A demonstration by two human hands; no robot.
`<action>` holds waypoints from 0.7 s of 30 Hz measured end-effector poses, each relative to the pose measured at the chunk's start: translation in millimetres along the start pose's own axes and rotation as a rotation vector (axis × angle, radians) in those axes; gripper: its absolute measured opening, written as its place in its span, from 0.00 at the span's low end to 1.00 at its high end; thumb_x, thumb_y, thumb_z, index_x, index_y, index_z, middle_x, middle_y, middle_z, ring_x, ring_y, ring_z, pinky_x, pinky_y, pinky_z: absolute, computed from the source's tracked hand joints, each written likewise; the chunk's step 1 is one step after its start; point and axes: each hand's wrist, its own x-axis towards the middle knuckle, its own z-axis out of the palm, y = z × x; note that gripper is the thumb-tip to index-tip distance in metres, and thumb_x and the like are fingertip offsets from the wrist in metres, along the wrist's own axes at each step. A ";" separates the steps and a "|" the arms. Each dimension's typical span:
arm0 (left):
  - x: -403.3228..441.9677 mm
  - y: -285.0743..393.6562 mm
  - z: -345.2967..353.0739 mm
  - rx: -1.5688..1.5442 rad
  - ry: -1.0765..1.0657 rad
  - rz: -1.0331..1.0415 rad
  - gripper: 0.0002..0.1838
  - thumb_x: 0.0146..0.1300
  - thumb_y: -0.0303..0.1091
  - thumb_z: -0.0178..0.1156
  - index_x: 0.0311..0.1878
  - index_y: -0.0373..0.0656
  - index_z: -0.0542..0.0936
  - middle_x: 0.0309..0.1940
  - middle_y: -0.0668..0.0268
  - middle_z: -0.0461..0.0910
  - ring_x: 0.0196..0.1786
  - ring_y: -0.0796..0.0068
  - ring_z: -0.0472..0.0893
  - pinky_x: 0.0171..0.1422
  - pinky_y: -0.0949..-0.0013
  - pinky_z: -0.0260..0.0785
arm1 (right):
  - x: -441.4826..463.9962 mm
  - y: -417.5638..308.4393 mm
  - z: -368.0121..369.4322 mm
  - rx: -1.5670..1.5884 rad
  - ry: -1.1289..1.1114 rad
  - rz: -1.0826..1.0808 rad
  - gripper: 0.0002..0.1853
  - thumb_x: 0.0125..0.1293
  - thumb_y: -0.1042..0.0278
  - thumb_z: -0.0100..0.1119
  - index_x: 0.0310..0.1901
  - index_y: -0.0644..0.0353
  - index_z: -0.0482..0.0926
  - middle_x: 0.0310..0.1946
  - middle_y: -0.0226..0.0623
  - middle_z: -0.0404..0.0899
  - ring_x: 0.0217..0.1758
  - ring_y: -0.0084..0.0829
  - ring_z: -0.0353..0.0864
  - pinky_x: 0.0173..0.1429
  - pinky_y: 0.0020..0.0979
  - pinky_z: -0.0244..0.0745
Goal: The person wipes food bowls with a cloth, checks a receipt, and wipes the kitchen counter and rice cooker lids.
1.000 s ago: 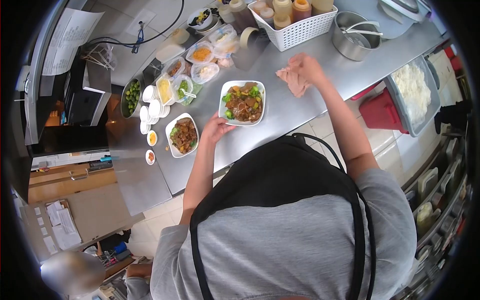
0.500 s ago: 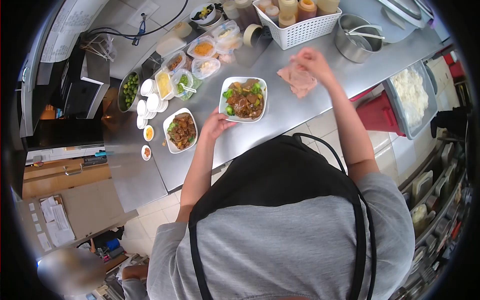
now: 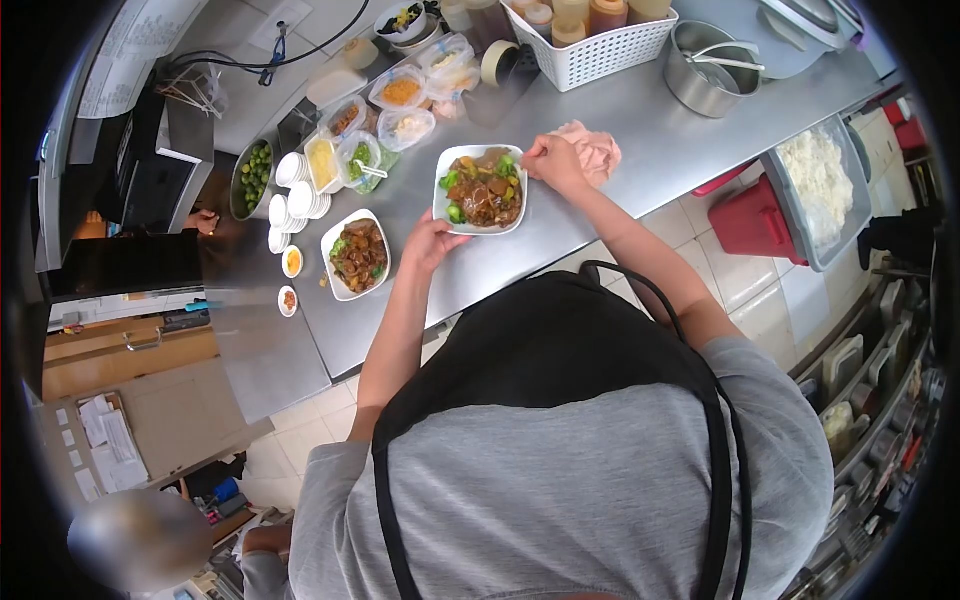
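A square white bowl (image 3: 480, 190) of brown meat and broccoli stands on the steel counter (image 3: 400, 330). My left hand (image 3: 432, 243) holds its lower left edge, fingers closed on the rim. At the bowl's right edge is my right hand (image 3: 552, 163), its fingers pinched together; whether anything is between them is too small to tell. Behind that hand lies a crumpled pink cloth (image 3: 592, 150). A second white bowl (image 3: 357, 254) with similar food sits to the left of my left hand.
Behind the bowls are food tubs (image 3: 398, 90), stacked white cups (image 3: 305, 200) and a pot of green fruit (image 3: 254, 178). A white bottle basket (image 3: 600, 58) and a steel pot (image 3: 712, 80) stand at the back right. Another person (image 3: 265, 560) is at lower left.
My right hand has moved left from above the pink cloth to the right edge of the bowl. My left hand still holds the bowl.
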 end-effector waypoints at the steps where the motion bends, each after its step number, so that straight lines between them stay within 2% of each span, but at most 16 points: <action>1: -0.3 -0.1 0.6 0.017 0.002 0.009 0.29 0.52 0.17 0.42 0.62 0.38 0.58 0.51 0.50 0.70 0.47 0.54 0.78 0.46 0.58 0.78 | -3.0 0.8 0.1 -0.001 0.000 -0.001 0.07 0.52 0.74 0.64 0.24 0.64 0.75 0.19 0.30 0.77 0.20 0.16 0.72 0.23 0.19 0.66; 3: -0.4 1.8 2.9 0.034 0.002 0.025 0.30 0.52 0.17 0.42 0.62 0.37 0.57 0.52 0.50 0.69 0.48 0.53 0.77 0.48 0.56 0.77 | -12.5 2.8 -3.5 -0.075 -0.150 0.033 0.09 0.51 0.73 0.65 0.22 0.64 0.74 0.17 0.31 0.76 0.18 0.18 0.72 0.23 0.20 0.67; 4: -1.7 2.0 5.9 0.036 0.006 0.024 0.29 0.52 0.17 0.42 0.62 0.37 0.58 0.52 0.50 0.69 0.49 0.53 0.77 0.48 0.55 0.77 | -17.9 4.9 -10.6 -0.076 -0.150 0.030 0.09 0.51 0.73 0.65 0.22 0.64 0.74 0.17 0.31 0.76 0.18 0.18 0.72 0.23 0.20 0.67; 6: -3.4 2.0 6.9 0.036 0.010 0.026 0.29 0.52 0.17 0.42 0.61 0.37 0.58 0.52 0.50 0.69 0.49 0.52 0.77 0.48 0.55 0.77 | -29.9 -2.4 -27.6 0.234 -0.410 0.215 0.06 0.52 0.74 0.63 0.25 0.65 0.76 0.21 0.33 0.78 0.21 0.20 0.74 0.26 0.23 0.70; 7: -3.8 1.9 7.2 0.028 0.016 0.028 0.29 0.52 0.17 0.42 0.61 0.37 0.58 0.52 0.50 0.69 0.49 0.52 0.77 0.48 0.55 0.77 | -25.4 7.7 -27.3 0.231 -0.410 0.213 0.06 0.52 0.74 0.63 0.25 0.65 0.76 0.21 0.33 0.78 0.21 0.20 0.74 0.26 0.23 0.70; 9: -3.8 1.3 8.0 0.019 0.021 0.026 0.29 0.52 0.17 0.41 0.61 0.37 0.58 0.52 0.50 0.69 0.50 0.52 0.77 0.48 0.54 0.77 | -16.4 18.9 -24.4 0.023 -0.175 -0.241 0.03 0.55 0.75 0.60 0.30 0.65 0.79 0.26 0.36 0.80 0.26 0.26 0.78 0.31 0.27 0.73; 10: -3.2 1.8 8.2 0.017 0.031 0.019 0.29 0.52 0.17 0.41 0.61 0.37 0.58 0.52 0.50 0.69 0.50 0.52 0.76 0.49 0.54 0.77 | -14.7 25.2 -21.9 0.022 -0.176 -0.238 0.03 0.55 0.75 0.60 0.30 0.65 0.79 0.26 0.36 0.80 0.26 0.26 0.78 0.31 0.27 0.73; 12: -3.8 1.3 9.7 0.018 0.040 0.011 0.29 0.52 0.17 0.41 0.61 0.37 0.58 0.52 0.50 0.70 0.50 0.51 0.76 0.49 0.54 0.77 | -14.8 5.2 -23.6 -0.196 -0.092 -0.586 0.07 0.55 0.77 0.57 0.36 0.61 0.81 0.31 0.36 0.79 0.32 0.32 0.79 0.38 0.29 0.74; 15: -0.6 1.8 7.2 0.026 0.061 -0.005 0.29 0.52 0.18 0.41 0.61 0.36 0.58 0.53 0.49 0.69 0.50 0.51 0.76 0.50 0.54 0.77 | -27.0 0.6 -20.3 -0.371 -0.063 -0.617 0.09 0.53 0.77 0.56 0.35 0.59 0.82 0.31 0.36 0.78 0.36 0.35 0.77 0.41 0.30 0.73; 19: -1.0 -1.7 7.7 0.001 0.062 0.014 0.28 0.52 0.17 0.40 0.61 0.35 0.59 0.53 0.49 0.69 0.50 0.50 0.76 0.48 0.55 0.77 | -36.0 24.4 -9.4 -0.276 -0.031 -0.663 0.09 0.51 0.78 0.56 0.34 0.59 0.82 0.29 0.35 0.78 0.35 0.35 0.77 0.41 0.31 0.73; 21: -1.0 -0.8 8.1 0.005 0.074 0.029 0.28 0.52 0.17 0.40 0.60 0.35 0.59 0.52 0.49 0.69 0.49 0.50 0.76 0.47 0.55 0.78 | -49.6 23.5 -7.8 -0.336 -0.173 -0.574 0.09 0.51 0.78 0.56 0.34 0.59 0.82 0.31 0.35 0.79 0.34 0.34 0.78 0.38 0.31 0.73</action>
